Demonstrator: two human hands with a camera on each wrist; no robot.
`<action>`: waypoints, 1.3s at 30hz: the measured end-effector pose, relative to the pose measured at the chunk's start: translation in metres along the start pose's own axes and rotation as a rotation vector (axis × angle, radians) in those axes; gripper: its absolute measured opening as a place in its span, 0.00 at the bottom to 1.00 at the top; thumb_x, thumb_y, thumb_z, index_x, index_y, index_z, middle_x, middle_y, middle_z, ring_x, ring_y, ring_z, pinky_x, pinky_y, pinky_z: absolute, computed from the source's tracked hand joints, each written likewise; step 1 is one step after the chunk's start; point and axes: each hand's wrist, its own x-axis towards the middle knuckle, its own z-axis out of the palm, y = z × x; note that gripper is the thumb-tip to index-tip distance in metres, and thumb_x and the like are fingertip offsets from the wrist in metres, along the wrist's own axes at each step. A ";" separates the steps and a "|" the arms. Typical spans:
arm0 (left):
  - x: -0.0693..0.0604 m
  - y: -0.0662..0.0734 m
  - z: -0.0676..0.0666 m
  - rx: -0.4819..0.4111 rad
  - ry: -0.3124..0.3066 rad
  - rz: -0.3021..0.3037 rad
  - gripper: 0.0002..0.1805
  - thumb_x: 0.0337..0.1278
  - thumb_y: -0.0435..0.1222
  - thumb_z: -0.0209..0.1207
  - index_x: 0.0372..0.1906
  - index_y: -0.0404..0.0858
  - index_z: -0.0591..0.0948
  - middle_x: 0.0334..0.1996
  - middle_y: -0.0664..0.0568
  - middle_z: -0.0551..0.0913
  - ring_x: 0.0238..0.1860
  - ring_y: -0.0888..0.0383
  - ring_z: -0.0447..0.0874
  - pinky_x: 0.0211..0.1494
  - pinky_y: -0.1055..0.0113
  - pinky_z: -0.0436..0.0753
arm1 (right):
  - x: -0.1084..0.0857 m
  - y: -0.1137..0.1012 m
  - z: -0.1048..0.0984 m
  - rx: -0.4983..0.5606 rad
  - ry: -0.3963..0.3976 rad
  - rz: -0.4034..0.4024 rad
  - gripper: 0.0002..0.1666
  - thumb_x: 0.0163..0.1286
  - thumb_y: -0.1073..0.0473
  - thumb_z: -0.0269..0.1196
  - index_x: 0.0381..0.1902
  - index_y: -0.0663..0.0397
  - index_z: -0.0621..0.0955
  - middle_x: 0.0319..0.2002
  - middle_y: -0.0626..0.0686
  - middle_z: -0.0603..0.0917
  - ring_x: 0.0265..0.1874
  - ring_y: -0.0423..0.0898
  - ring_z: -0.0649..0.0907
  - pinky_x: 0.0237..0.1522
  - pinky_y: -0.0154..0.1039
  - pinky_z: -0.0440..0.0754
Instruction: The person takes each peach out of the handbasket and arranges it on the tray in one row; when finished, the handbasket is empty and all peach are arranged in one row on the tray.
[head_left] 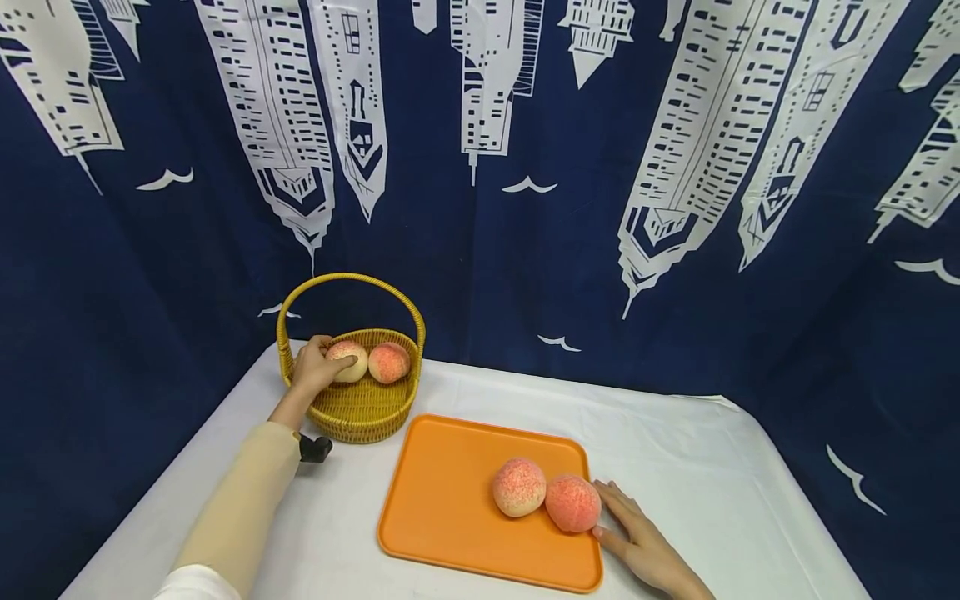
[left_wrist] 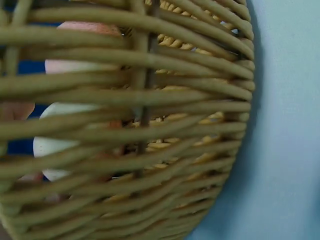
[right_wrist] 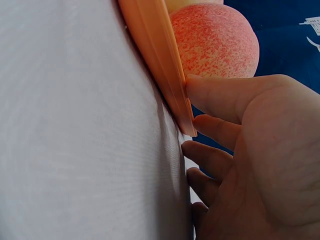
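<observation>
A yellow wicker basket [head_left: 360,425] stands at the back left, two peaches inside. My left hand [head_left: 313,367] reaches over its left rim, thumb and fingers round the left, paler peach [head_left: 347,361]; the other peach [head_left: 389,362] lies beside it. In the left wrist view, basket weave [left_wrist: 190,150] covers most of the hand and peaches. On the orange tray [head_left: 450,492] sit a speckled peach [head_left: 519,487] and a redder peach [head_left: 573,503]. My right hand [head_left: 645,542] is at the tray's right edge, fingers spread; in the right wrist view the thumb is against the tray rim [right_wrist: 160,60], near a peach [right_wrist: 217,42].
The white-covered table [head_left: 337,533] extends round the tray and basket. Behind it hangs a dark blue curtain [head_left: 480,275] with white building prints. A black object [head_left: 315,449], part of the left wrist gear, shows next to the basket's lower left.
</observation>
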 end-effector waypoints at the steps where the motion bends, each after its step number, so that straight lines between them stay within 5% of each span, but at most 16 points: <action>1: 0.000 0.000 0.001 0.008 0.005 -0.001 0.38 0.58 0.40 0.64 0.68 0.26 0.62 0.62 0.28 0.67 0.62 0.35 0.66 0.66 0.43 0.65 | 0.000 0.000 0.000 0.001 -0.001 0.001 0.41 0.70 0.44 0.59 0.74 0.55 0.62 0.76 0.62 0.57 0.76 0.65 0.49 0.69 0.72 0.40; 12: -0.002 -0.002 0.011 0.114 0.048 -0.011 0.39 0.53 0.40 0.67 0.67 0.25 0.66 0.62 0.27 0.69 0.62 0.31 0.65 0.67 0.41 0.62 | -0.001 0.001 0.000 0.001 -0.006 -0.003 0.41 0.70 0.43 0.59 0.75 0.54 0.61 0.76 0.61 0.56 0.76 0.65 0.49 0.68 0.73 0.43; 20: -0.002 -0.004 0.009 0.077 -0.007 -0.039 0.42 0.54 0.39 0.67 0.68 0.24 0.62 0.63 0.27 0.68 0.64 0.33 0.67 0.68 0.42 0.66 | -0.003 0.000 0.000 -0.004 0.003 -0.011 0.41 0.70 0.44 0.59 0.74 0.54 0.62 0.76 0.60 0.58 0.76 0.64 0.49 0.69 0.72 0.44; 31: -0.005 -0.001 0.006 0.056 0.078 -0.009 0.40 0.49 0.38 0.70 0.64 0.29 0.64 0.61 0.30 0.70 0.61 0.33 0.66 0.66 0.41 0.61 | -0.001 -0.002 0.000 0.000 -0.007 0.009 0.42 0.70 0.42 0.59 0.75 0.53 0.61 0.76 0.61 0.56 0.76 0.65 0.48 0.68 0.74 0.44; 39: -0.022 0.013 -0.005 -0.007 0.080 0.019 0.40 0.47 0.36 0.71 0.64 0.31 0.64 0.59 0.33 0.71 0.60 0.38 0.70 0.64 0.44 0.70 | -0.002 -0.002 0.001 -0.001 0.010 -0.001 0.41 0.70 0.43 0.59 0.74 0.54 0.63 0.76 0.61 0.57 0.76 0.65 0.49 0.68 0.73 0.44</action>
